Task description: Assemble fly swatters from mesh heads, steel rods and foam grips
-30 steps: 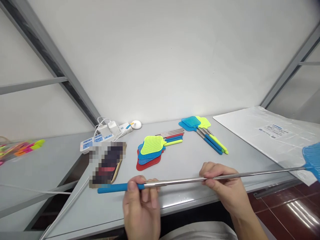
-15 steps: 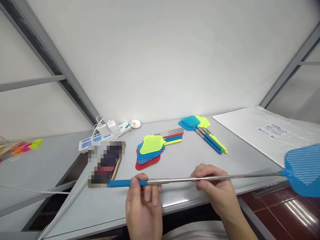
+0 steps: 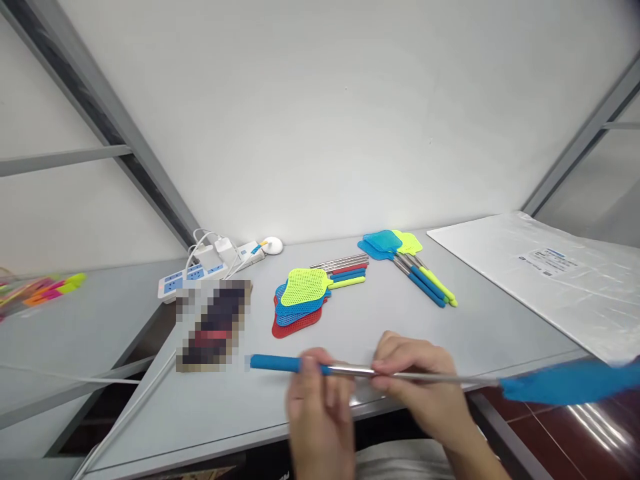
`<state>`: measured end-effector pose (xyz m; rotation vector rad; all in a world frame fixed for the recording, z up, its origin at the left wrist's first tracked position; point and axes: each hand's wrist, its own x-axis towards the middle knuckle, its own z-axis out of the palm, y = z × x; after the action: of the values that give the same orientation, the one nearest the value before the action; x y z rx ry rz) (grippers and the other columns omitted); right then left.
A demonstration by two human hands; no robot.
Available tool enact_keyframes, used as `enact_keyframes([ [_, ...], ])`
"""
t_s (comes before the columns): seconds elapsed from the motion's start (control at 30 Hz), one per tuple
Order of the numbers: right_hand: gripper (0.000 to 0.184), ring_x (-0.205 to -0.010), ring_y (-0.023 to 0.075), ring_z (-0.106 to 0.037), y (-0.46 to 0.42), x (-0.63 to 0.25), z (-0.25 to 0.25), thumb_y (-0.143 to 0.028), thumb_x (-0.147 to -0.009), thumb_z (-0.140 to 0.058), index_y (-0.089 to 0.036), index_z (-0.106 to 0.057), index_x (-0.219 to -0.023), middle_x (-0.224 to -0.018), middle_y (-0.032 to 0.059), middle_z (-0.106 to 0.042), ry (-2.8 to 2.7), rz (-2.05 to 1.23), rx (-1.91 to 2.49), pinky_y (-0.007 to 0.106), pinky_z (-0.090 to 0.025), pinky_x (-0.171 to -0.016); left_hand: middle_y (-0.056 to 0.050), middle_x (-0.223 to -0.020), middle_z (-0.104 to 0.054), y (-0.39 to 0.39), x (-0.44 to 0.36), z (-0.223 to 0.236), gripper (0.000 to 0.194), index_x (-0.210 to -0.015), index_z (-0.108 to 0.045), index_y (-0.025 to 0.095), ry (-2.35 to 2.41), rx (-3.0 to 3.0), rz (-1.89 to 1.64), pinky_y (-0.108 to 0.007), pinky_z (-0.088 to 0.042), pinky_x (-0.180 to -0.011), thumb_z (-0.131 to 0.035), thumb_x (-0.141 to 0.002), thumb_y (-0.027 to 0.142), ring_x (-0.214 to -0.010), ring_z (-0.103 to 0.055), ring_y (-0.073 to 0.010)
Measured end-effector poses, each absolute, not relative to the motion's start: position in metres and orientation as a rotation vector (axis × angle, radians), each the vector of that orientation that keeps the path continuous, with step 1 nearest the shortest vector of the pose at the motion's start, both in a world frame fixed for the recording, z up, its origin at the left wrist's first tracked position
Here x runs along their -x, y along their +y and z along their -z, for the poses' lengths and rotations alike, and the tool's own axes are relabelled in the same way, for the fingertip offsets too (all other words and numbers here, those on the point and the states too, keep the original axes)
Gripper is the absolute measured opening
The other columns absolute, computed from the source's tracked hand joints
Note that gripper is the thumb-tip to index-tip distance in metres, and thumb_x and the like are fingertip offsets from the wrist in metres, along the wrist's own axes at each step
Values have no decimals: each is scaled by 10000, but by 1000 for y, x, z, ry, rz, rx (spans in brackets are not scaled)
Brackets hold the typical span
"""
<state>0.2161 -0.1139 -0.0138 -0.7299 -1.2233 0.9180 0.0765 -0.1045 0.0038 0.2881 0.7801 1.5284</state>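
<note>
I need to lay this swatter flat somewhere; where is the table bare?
Bare: the grey table between the right swatter pile and the plastic sheet, and the front strip below the blurred item. Crowded: around the power strip and middle pile.

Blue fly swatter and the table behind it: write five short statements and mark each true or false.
1. Both hands grip the blue fly swatter: the left hand near the blue grip, the right hand on the metal shaft. True.
2. The swatter's head points to the person's left. False; the blurred blue head is on the right, the grip on the left.
3. A yellow-green swatter tops the stack of swatters on the table. True.
4. The power strip has nothing plugged in. False; white chargers sit in it.
5. The plastic sheet lies at the table's left end. False; it is on the right.
</note>
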Motion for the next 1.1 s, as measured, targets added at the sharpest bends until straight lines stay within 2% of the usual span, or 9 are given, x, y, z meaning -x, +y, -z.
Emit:
enact_keyframes([
  [0.17, 251, -695, 167, -556, -110, -204, 15, -130, -752, -791, -318, -782, -918, -715, 13, -662, -1241, -957, 730, 317, -432, -613, 86, -459, -335, -114, -85, -3, 381, -782, -637, 168, 728, -386, -1474, -179, -384, -500, -728, -804, 537, -435, -328, -44],
  [0.37, 111, -673, 153, -504, -110, -222, 25, -320, -789, -778, -277, -758, -889, -687, 1, -570, -1069, -1066, 663, 320, -418, -645, 96, -461, -309, -97, -63, -6, 304, -828, -635, 182, 789, -272, -1526, -186, -428, -523, -687, -859, 480, -411, -310, -43],
  [0.53, 348, -592, 128, -436, -106, -241, 17, -573, -821, -668, -230, -705, -869, -630, -19, -485, -650, -1041, 600, 317, -442, -623, 89, -499, -346, -87, -47, -11, 221, -884, -640, 192, 727, -273, -1603, -185, -445, -545, -619, -927, 408, -412, -311, -41],
  [0.67, 275, -545, 112, -455, -105, -234, 9, -507, -852, -664, -234, -635, -872, -729, -17, -567, -396, -847, 754, 325, -468, -603, 90, -487, -349, -87, -52, -7, 213, -866, -641, 198, 742, -266, -1632, -193, -452, -549, -631, -917, 405, -406, -314, -44],
  [0.8, 275, -560, 137, -508, -110, -206, 12, -477, -816, -721, -235, -595, -848, -708, -13, -590, -390, -654, 925, 298, -445, -534, 105, -408, -297, -104, -82, 2, 279, -831, -661, 201, 717, -278, -1556, -180, -359, -446, -700, -849, 476, -357, -238, -38],
  [0.9, 290, -527, 133, -486, -112, -189, 17, -495, -844, -685, -214, -614, -853, -617, -17, -558, -471, -765, 937, 290, -430, -514, 112, -388, -253, -114, -91, 3, 309, -851, -673, 206, 663, -338, -1578, -189, -354, -468, -639, -888, 512, -352, -205, -33],
  [1.0, 316, -511, 124, -464, -111, -188, 18, -495, -867, -659, -181, -671, -900, -539, -34, -495, -590, -890, 908, 293, -444, -545, 111, -431, -324, -112, -83, 1, 292, -865, -684, 199, 691, -405, -1576, -189, -375, -503, -716, -833, 487, -368, -215, -13],
  [1.1, 304, -526, 127, -490, -111, -189, 15, -491, -870, -654, -197, -695, -938, -566, -27, -512, -705, -951, 871, 290, -456, -557, 81, -486, -434, -108, -80, 7, 360, -868, -708, 187, 727, -469, -1416, -206, -393, -535, -777, -756, 522, -406, -291, -20],
])
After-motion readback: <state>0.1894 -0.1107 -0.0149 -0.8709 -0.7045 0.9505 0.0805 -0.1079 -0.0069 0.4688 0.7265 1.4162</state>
